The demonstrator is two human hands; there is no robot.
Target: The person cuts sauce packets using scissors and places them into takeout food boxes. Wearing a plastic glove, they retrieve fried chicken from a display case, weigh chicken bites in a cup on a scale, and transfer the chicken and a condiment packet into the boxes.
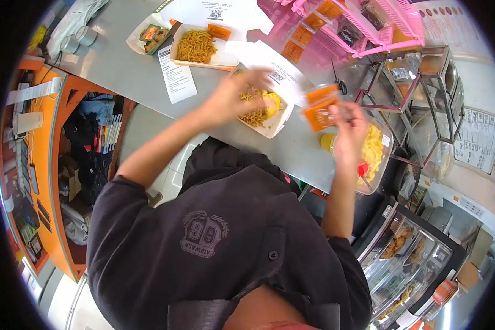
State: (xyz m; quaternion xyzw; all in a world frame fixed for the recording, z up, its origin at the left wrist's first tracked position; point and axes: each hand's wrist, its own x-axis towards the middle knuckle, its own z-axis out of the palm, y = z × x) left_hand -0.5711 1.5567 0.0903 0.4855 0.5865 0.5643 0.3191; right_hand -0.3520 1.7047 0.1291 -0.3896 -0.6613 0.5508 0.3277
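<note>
My right hand pinches orange sauce sachets over the counter; their print is blurred. Smeared by motion, my left hand hovers over an open paper box, so its fingers cannot be read. Inside that box are brown noodles and something yellow that looks like egg. Just behind it stands a second open box with noodles and an orange sachet. Beside my right hand is a clear tub of yellow food, with a yellow-topped container near it.
A printed receipt lies on the grey counter beside a smaller snack box. Pink plastic racks with sachets stand at the back right. Scissors lie near a metal rack. A glass food case is lower right.
</note>
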